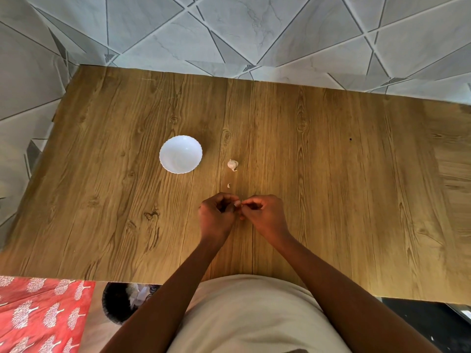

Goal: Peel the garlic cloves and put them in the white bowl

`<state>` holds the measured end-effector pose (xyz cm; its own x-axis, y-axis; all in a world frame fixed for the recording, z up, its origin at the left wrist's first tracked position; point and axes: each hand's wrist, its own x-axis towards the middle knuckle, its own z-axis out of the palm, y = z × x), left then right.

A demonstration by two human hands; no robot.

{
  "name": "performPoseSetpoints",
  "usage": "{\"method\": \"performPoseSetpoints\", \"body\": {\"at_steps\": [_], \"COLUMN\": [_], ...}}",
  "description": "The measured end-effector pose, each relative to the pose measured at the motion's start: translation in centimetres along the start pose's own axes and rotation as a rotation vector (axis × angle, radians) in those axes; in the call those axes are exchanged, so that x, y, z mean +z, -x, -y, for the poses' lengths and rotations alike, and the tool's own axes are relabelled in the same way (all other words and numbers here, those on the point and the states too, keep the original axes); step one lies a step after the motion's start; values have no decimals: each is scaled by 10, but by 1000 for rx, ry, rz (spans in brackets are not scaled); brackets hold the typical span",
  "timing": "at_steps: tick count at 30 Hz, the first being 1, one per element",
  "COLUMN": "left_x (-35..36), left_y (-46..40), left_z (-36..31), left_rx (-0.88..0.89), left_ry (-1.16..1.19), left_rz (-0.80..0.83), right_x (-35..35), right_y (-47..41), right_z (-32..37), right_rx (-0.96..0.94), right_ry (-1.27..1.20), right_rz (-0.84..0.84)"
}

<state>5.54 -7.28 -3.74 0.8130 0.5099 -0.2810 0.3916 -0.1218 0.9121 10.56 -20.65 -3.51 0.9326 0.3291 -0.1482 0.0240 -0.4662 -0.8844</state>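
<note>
A white scalloped bowl (181, 154) stands on the wooden table (331, 174), with nothing visible inside it. To its right lies a piece of a garlic bulb (232, 164), and a small scrap of garlic skin (229, 185) lies nearer me. Below these, my left hand (218, 215) and my right hand (265, 212) meet fingertip to fingertip. Both have curled fingers pinching a small garlic clove (239, 203) between them; most of the clove is hidden by the fingers.
A red patterned cloth (43, 314) lies at the lower left beyond the table's near edge. Beside it is a dark round bin (119, 301) with pale scraps inside. A tiled wall rises behind the table's far edge.
</note>
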Motion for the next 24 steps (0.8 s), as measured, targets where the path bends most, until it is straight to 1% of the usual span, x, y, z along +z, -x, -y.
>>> {"method": "performPoseSetpoints", "body": {"at_steps": [5, 10, 12, 17, 24], "left_x": [1, 0, -1, -4, 0], "left_y": [0, -2, -2, -2, 1], "left_z": [1, 0, 0, 2, 0], "left_rx": [16, -14, -17, -54, -82], "left_ry": [-25, 21, 40, 82, 159], "left_rz": [-1, -13, -13, -19, 7], "right_x": [2, 7, 5, 3, 4], "right_y": [0, -2, -3, -4, -3], "right_z": [-1, -6, -8, -9, -8], "right_rx": [-7, 14, 46, 82, 44], "right_ry": [24, 126, 114, 43, 66], "right_rz": [-33, -34, -26, 71, 57]}}
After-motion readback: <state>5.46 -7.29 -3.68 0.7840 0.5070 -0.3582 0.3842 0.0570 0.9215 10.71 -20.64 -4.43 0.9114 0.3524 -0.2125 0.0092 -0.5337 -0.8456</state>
